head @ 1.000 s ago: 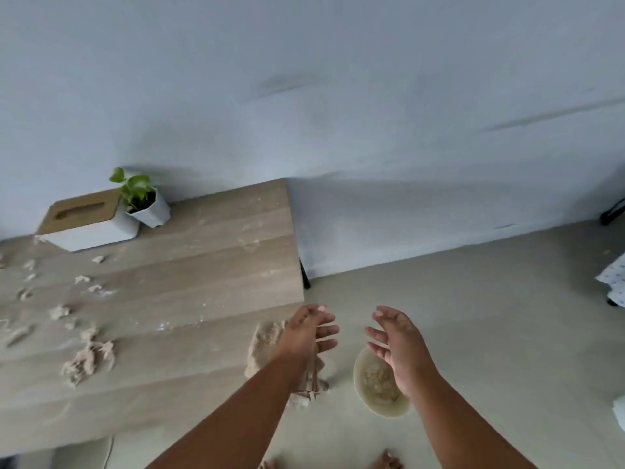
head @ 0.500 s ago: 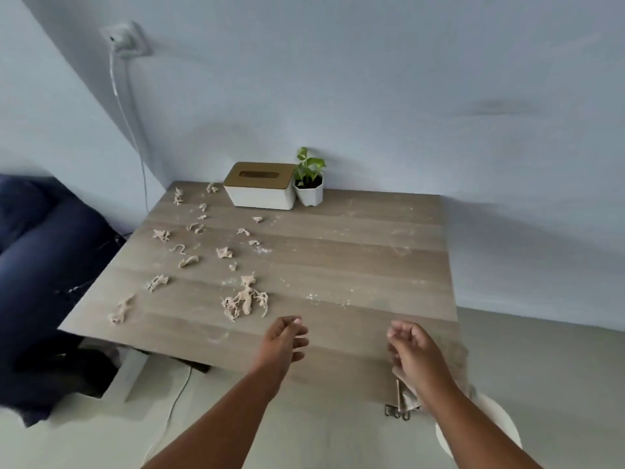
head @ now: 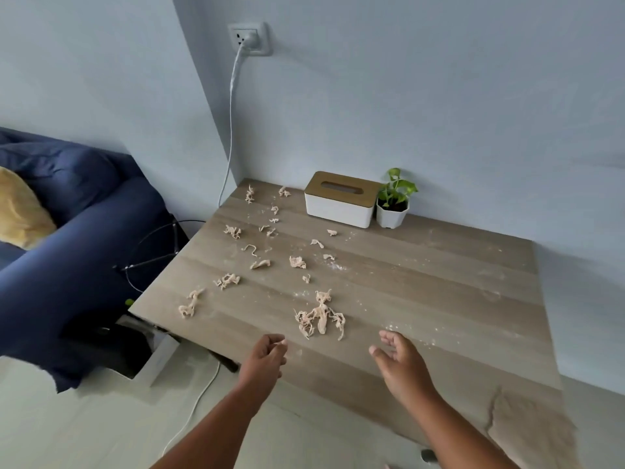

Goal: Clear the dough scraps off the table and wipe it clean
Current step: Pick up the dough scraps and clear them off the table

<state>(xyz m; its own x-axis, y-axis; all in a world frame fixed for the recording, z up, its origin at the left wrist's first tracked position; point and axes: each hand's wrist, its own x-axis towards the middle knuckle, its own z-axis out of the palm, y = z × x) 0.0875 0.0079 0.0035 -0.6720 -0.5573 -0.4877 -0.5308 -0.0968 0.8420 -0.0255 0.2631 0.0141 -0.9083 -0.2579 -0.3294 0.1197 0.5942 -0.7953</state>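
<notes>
You were at the gathering step: your left hand (head: 265, 354) hung loosely curled and empty, your right hand (head: 399, 362) spread, both over the table (head: 439, 299). The largest dough scrap (head: 319, 316) lay just beyond and between them; next, scoop it.

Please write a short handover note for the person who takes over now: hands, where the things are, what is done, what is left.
Left hand: loosely curled, no grip on anything, above the near table edge.
Right hand: open, empty.
Pale beige dough scraps: scattered over the left half of the light wooden table; biggest clump just ahead of both hands.
Flour dust also there.
Done: right half looks free of scraps.
Left: gather all scraps, then wipe.
</notes>
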